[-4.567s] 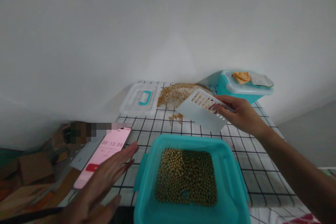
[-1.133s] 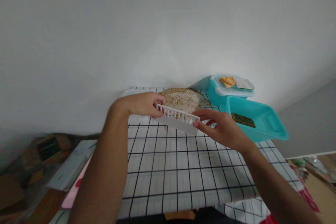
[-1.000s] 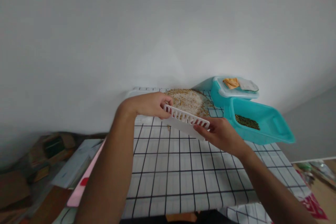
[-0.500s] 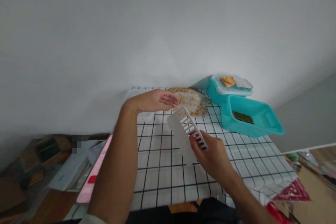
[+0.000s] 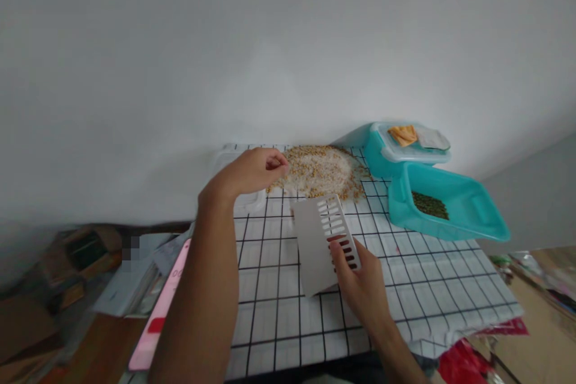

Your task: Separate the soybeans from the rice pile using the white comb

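My right hand (image 5: 363, 284) grips a flat white plastic plate (image 5: 312, 246) with a row of slots by its slotted right edge, thumb on top. The plate is held low over the checked cloth, in front of a spread pile of mixed yellow and white grains (image 5: 317, 171). At the pile's left edge is my left hand (image 5: 256, 173), fingers curled together; whatever may be between them is hidden. Below that hand, partly covered by it, stands a clear plastic container (image 5: 251, 201).
To the right an uncovered turquoise bin (image 5: 470, 201) holds green grains (image 5: 429, 205). Behind it a lidded turquoise box (image 5: 378, 156) carries an orange cloth (image 5: 403, 135) and a pale cloth (image 5: 432, 138). A pink phone-like device (image 5: 146, 345) lies at the left table edge, beneath my forearm.
My left hand has drawn a little left and its outstretched fingers have curled in. The slotted plate has turned flatter and come slightly nearer. The view has shifted a little.
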Available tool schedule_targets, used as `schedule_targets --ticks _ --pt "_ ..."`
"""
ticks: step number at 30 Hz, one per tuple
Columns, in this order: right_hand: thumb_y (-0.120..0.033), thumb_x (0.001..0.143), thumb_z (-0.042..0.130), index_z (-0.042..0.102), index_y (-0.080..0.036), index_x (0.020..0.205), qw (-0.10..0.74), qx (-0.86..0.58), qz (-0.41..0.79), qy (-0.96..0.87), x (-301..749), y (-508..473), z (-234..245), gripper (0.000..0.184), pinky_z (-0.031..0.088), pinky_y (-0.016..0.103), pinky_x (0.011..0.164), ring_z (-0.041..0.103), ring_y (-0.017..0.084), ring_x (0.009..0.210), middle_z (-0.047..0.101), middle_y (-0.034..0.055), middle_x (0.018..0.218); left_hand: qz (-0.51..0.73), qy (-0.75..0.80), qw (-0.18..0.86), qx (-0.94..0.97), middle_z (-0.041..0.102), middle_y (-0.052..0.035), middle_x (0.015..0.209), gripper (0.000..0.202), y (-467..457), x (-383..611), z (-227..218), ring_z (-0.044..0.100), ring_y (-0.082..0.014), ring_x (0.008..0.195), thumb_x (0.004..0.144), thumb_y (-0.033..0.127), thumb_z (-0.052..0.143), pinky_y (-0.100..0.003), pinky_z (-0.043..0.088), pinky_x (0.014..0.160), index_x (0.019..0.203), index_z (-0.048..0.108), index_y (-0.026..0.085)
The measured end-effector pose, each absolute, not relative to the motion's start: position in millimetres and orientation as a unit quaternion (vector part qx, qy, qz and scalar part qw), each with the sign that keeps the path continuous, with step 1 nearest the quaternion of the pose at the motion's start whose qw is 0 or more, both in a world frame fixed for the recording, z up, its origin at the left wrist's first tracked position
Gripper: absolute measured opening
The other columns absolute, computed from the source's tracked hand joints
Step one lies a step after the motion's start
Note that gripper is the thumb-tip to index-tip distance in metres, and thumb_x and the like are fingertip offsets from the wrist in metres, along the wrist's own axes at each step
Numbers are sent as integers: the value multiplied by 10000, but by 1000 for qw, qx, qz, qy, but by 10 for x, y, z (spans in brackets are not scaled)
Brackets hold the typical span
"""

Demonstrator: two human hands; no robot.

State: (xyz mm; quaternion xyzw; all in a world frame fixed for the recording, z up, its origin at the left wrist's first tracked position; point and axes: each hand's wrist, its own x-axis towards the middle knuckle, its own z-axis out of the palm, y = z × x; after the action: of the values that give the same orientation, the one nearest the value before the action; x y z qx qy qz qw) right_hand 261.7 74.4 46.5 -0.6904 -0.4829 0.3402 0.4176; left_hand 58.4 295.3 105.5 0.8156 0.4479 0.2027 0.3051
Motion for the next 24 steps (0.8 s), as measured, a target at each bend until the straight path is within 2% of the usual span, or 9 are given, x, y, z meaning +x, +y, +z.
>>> schedule_targets --ticks 10,18,24 --pt "-519 902 594 714 -175 1038 462 -712 367 -381 2699 625 335 389 519 248 589 653 168 686 720 57 829 282 451 285 798 714 -36 788 308 2976 764 952 630 -147 676 895 443 574 -253 449 613 995 693 177" --pt "-499 926 562 722 -180 1012 438 -693 419 -390 2378 581 364 367 523 233 580 665 165 684 724 55 812 282 490 242 789 718 -32 776 290 2975 621 1005 615 -143 649 889 432 576 -250 429 593 979 710 191" --pt "-517 892 599 738 -174 966 435 -712 379 -400 2482 471 426 377 536 239 575 693 188 682 747 69 804 284 491 228 791 728 -39 811 270 2947 647 1031 629 -149 674 886 410 579 -261 449 630 966 713 190"
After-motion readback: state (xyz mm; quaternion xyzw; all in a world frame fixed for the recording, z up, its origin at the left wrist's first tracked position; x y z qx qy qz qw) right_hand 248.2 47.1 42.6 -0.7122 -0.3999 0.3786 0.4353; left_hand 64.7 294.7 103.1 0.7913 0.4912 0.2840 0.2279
